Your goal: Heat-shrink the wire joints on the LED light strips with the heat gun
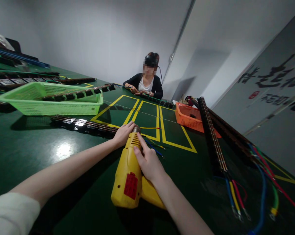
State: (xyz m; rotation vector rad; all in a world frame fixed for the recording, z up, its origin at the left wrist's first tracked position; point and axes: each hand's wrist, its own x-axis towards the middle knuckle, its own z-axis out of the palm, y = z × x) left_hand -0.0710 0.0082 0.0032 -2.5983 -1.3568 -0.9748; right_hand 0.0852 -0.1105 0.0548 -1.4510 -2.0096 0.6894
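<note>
A yellow heat gun [127, 164] with a red label and a metal nozzle is in the middle foreground, its nozzle pointing away from me. My right hand [151, 164] is against its right side, thumb and index finger on the barrel; the other fingers are hidden. Just left of the nozzle, my left hand [124, 134] is curled over the end of a long black strip [88, 125], its fingertips partly out of sight. Yellow and blue wires [152, 128] with metal lugs come out beyond both hands.
A green basket [61, 109] with a strip across it stands left. At right are an orange basket [189, 119] and long strips [212, 137] with coloured cables [233, 195]. Yellow tape [159, 120] marks the dark green table. Across sits a person [147, 81] handling another strip.
</note>
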